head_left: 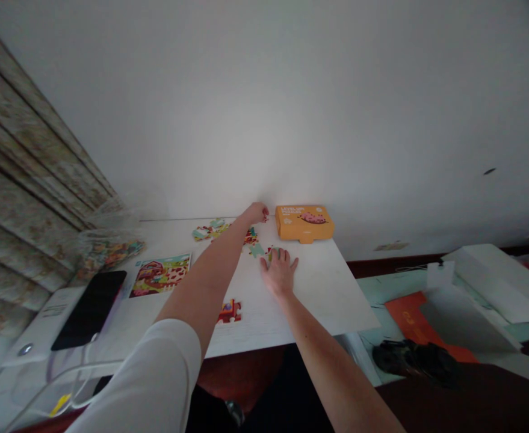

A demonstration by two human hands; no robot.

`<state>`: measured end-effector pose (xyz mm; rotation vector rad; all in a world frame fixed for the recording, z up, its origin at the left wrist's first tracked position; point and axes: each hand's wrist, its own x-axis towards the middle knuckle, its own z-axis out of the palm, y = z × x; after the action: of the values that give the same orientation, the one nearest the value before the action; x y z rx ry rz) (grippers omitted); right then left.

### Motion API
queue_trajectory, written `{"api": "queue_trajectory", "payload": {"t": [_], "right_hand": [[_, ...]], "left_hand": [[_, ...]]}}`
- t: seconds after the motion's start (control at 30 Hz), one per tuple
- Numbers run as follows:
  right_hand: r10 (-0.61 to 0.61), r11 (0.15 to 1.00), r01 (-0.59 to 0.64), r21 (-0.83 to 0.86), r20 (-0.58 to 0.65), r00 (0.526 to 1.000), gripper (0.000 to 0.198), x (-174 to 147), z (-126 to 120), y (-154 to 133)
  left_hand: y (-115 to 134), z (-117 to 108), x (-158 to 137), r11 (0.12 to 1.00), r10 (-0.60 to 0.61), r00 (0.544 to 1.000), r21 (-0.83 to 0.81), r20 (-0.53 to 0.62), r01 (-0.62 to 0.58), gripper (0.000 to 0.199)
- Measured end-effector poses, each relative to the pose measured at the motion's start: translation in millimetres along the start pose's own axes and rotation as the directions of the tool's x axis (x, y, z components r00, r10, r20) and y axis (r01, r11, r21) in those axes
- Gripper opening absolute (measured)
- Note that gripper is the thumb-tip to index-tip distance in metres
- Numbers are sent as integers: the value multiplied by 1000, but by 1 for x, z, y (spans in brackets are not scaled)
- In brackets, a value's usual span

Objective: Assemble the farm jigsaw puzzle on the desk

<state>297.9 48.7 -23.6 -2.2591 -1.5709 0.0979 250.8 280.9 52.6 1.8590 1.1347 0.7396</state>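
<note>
My left hand [257, 212] reaches to the far edge of the white table, its fingers closed on a small red jigsaw puzzle piece [265, 220]. Nearer to me, my right hand [280, 272] lies with its fingers spread on the tabletop, the fingertips at a few loose puzzle pieces [257, 249]. More loose pieces [210, 230] lie at the back, partly hidden behind my left forearm. A joined red section of puzzle [230, 311] sits near the front edge, also partly covered by that arm. The printed picture card [161, 275] of a farm lies left of the arm.
A yellow puzzle box [304, 224] stands at the back right against the wall. On the left are a black phone [90, 308], a clear bag of pieces [111, 249] and a white cable [79, 368]. An open white box [467, 313] and a dark shoe [413, 359] are at the right.
</note>
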Motion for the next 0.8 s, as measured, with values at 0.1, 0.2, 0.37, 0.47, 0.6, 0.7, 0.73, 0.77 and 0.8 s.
{"api": "queue_trajectory", "payload": {"t": [0.1,0.2,0.37,0.47,0.6,0.7,0.73,0.77,0.8], "right_hand": [[5,1000,-5,1,1,1000,48,0,-2,-1],[8,1000,-8,5,4,1000,47,-1,-3,-1],[6,1000,-6,21,-3,1000,48,-2,-3,0],[-4,1000,5,25,-21,1000,47,-2,-2,1],[-19,997,23,73,-65,998,45,-2,-6,6],[-56,963,88,254,-130,990,38,-5,-10,9],[-56,927,104,359,-142,988,37,-8,-11,8],[-47,871,106,479,-135,990,38,-12,-12,6],[-35,794,90,601,-103,994,40,-17,-12,3]], "left_hand": [[13,-6,-13,993,-32,994,-120,-105,20,22],[19,-4,-43,971,-57,976,-239,-210,5,30],[2,3,-130,771,-259,925,-637,-278,24,29],[-15,3,-190,649,-355,900,-760,-253,42,33],[-30,-2,-256,629,-415,879,-772,-234,91,37],[-36,-7,-290,618,-443,865,-779,-234,106,37],[-37,-7,-299,617,-454,860,-778,-231,117,36],[-38,-8,-306,620,-464,857,-773,-224,133,36],[-39,-8,-312,626,-467,858,-765,-215,150,35]]}}
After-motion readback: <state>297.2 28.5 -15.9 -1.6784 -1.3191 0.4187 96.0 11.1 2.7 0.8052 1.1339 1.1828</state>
